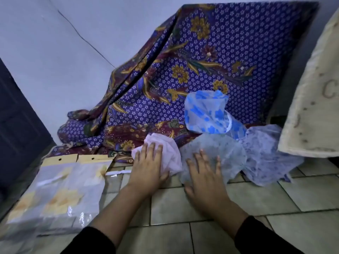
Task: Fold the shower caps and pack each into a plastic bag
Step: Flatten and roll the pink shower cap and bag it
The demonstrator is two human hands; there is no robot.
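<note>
A pink shower cap (168, 153) lies crumpled on the tiled floor, and my left hand (146, 165) rests flat on its near edge with straight fingers. Beside it a grey-blue patterned shower cap (220, 153) is spread out, with my right hand (203, 176) pressed flat on its near side. Behind them a white cap with blue flowers (205, 112) stands bunched up, and a pale lilac patterned cap (266, 153) lies to the right. Clear plastic bags (55, 195) with yellow card headers lie flat on the floor at the left.
A purple batik cloth (201, 61) drapes over something tall behind the caps and spills onto the floor. A cream mattress or cushion edge (311, 88) leans in at the right. A dark door (16, 116) is at the left. Tiled floor (238, 226) lies in front.
</note>
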